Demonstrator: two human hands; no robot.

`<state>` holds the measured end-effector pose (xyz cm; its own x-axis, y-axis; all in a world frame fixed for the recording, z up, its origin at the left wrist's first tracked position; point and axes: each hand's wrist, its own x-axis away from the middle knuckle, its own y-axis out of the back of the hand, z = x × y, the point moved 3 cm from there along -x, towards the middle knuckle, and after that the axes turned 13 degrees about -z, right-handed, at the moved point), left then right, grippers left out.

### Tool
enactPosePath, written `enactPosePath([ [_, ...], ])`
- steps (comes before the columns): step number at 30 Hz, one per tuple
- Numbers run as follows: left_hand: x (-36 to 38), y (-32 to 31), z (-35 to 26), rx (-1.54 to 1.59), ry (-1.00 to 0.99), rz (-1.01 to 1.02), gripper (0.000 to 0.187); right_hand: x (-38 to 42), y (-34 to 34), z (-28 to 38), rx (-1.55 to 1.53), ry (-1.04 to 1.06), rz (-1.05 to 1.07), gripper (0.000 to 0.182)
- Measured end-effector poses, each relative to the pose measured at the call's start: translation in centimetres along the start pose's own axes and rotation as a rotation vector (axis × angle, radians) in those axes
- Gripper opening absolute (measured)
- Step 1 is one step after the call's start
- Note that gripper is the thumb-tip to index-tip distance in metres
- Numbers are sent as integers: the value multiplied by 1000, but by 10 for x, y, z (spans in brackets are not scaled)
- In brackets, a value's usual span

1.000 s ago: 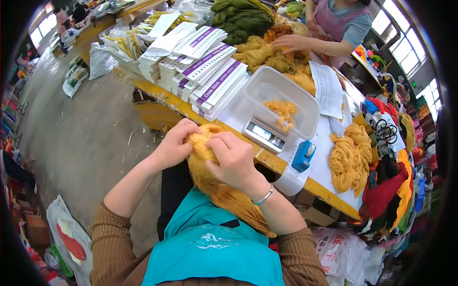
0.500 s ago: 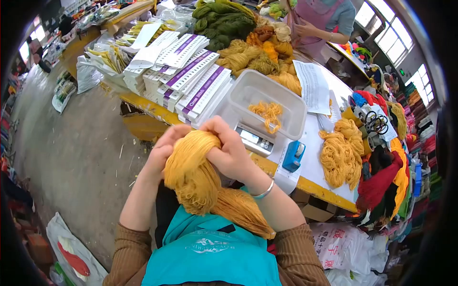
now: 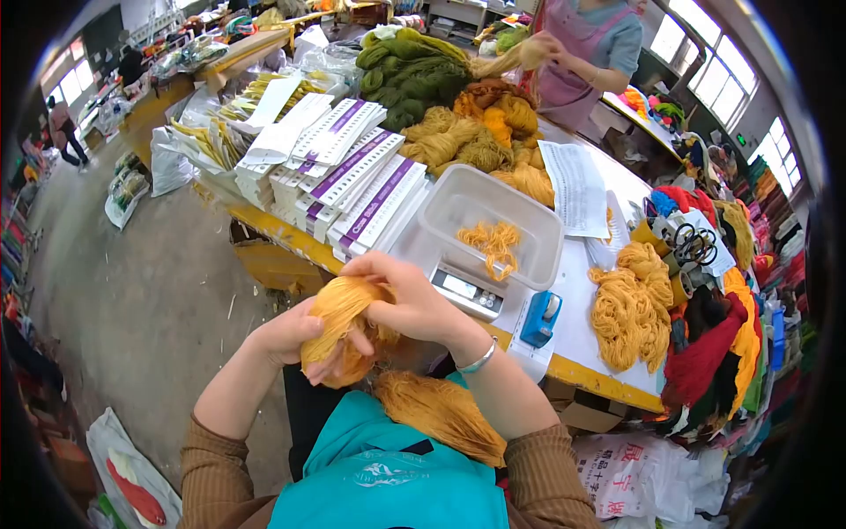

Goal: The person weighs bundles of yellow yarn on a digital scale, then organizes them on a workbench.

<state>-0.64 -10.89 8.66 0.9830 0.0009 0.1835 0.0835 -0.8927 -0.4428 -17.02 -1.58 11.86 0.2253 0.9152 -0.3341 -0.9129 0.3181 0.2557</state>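
Observation:
Both hands grip a looped skein of golden-yellow yarn (image 3: 337,309) above my lap. My left hand (image 3: 291,338) wraps its left side, with fingertips showing through the strands lower down. My right hand (image 3: 407,298), a silver bangle on its wrist, closes over the top right of the loop. A longer tail of the same colour yarn (image 3: 441,419) lies across my teal apron (image 3: 397,485). Just beyond the right hand, a digital scale (image 3: 465,291) bears a clear plastic tub (image 3: 538,256) with a small tangle of yellow yarn (image 3: 490,242) inside.
A blue tape dispenser (image 3: 540,319) stands right of the scale. Stacks of printed cards (image 3: 379,198) lie at the table's left. Behind are green yarn hanks (image 3: 410,70); yellow yarn bundles (image 3: 630,304) and scissors (image 3: 694,244) lie right. Across the table, a person in a pink apron (image 3: 577,62) handles pale yarn.
The yarn loop has been turned and opened between my hands, and left fingertips now show through it. My view has tilted up slightly. The person across now holds pale yarn stretched out.

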Motion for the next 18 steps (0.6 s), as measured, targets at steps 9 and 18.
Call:
enactPosePath([
  [9, -23, -62, -59, -1140, -893, -349, 66, 51, -6, -8, -664, -29, -208, 62],
  [18, -40, 21, -20, -1379, -629, -459, 90, 72, -9, -32, -708, -302, -417, 14],
])
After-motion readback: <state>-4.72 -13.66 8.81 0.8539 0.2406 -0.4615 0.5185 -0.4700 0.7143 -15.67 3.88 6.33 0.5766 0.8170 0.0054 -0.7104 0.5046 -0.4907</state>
